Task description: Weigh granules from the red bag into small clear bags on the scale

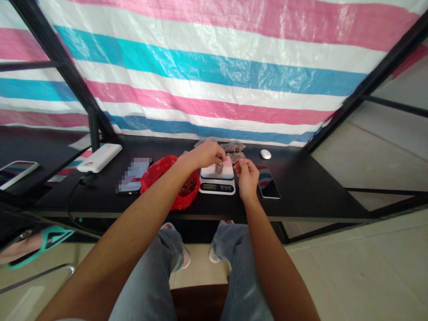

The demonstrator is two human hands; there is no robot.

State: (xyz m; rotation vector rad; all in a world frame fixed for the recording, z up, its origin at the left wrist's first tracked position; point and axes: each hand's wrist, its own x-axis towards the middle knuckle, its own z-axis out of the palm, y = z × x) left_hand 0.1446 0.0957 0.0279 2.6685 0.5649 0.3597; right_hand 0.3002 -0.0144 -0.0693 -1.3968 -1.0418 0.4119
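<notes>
A white kitchen scale [204,187] with a shiny top plate lies before me on the black desk. My left hand [211,154] is over its plate, fingers bent and pinched together; what they hold, if anything, is too small to make out. Just right of the scale is my right hand [247,174], thumb and fingertips closed on something I cannot make out. Left of the scale sits an open red plastic bag [182,203] with dark reddish-brown dried bits [187,187] inside, partly covered by my left forearm. Behind the scale lie several small clear bags [234,147] with brown contents.
A dark-screened phone [269,183] lies right of my right hand, with a white mouse [265,154] behind it. To the left are another phone [135,174], a white power bank-like block [99,158] with a black cable, and a further phone [18,174]. Striped sheeting [214,102] hangs behind.
</notes>
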